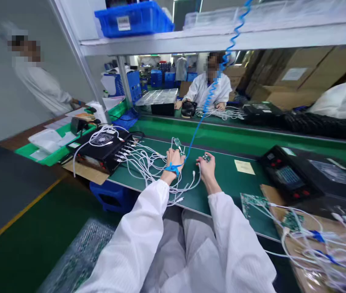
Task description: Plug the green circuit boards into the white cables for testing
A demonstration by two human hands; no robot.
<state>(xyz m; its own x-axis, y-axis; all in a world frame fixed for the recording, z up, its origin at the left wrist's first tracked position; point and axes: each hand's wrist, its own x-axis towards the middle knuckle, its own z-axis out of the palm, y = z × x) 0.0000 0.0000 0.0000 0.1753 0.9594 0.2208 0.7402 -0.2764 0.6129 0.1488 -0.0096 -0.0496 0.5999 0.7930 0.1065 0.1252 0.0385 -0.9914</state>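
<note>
Over the green bench mat, my left hand, with a blue wrist strap, has its fingers closed beside a small green circuit board with a white cable; what exactly lies between the fingers is too small to tell. My right hand grips a small circuit board at its fingertips, and a white cable hangs beside it. Many white cables run from a black box on the left and lie tangled around my left wrist.
A black tester stands on the right, near circuit boards and tangled cables. A yellow note lies on the mat. A coiled blue cord hangs in front. People in white sit opposite and stand left. Overhead is a shelf.
</note>
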